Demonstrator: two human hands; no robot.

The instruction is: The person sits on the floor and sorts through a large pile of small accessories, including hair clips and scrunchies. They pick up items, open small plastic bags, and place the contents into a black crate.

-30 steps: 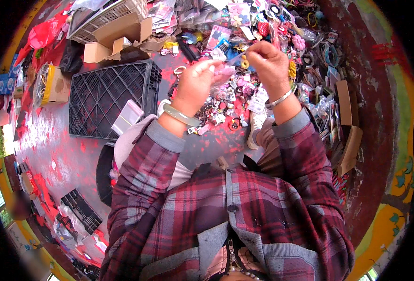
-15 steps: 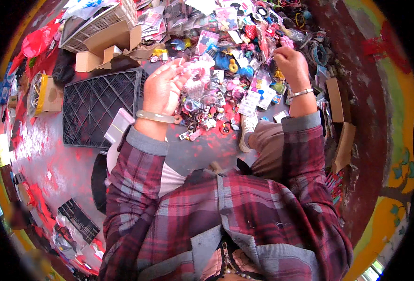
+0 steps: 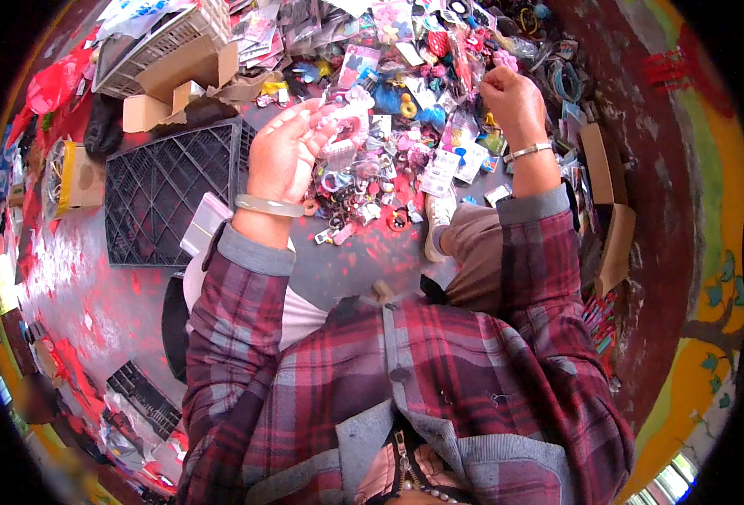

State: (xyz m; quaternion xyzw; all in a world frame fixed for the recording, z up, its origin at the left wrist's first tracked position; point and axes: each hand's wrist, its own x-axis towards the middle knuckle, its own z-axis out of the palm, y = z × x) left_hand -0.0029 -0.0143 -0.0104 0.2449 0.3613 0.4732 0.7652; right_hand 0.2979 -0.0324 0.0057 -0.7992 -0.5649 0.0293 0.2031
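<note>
My left hand (image 3: 284, 156), with a pale bangle on the wrist, is raised over a heap of small accessories. Its fingers are closed on a clear plastic packet (image 3: 348, 135) with something pink and white inside. My right hand (image 3: 519, 108), with a silver band on its wrist, hovers over the heap's right side. Its fingertips are pinched together; what they hold, if anything, is too small to make out. Just beyond them lies a fluffy pink piece (image 3: 504, 61). Below the hands are white printed cards (image 3: 440, 172), a yellow ring-shaped piece (image 3: 408, 106) and several hair ties.
A black plastic crate (image 3: 170, 198) lies left of the heap. Behind it stand an open cardboard box (image 3: 174, 80) and a pale slatted basket (image 3: 165, 50). Cardboard flaps (image 3: 614, 244) stand at the right. My shoe (image 3: 439, 223) is at the heap's near edge.
The whole view has shifted slightly. My right hand has turned a little and its fingers have loosened from a tighter curl. My left hand keeps hold of the packet.
</note>
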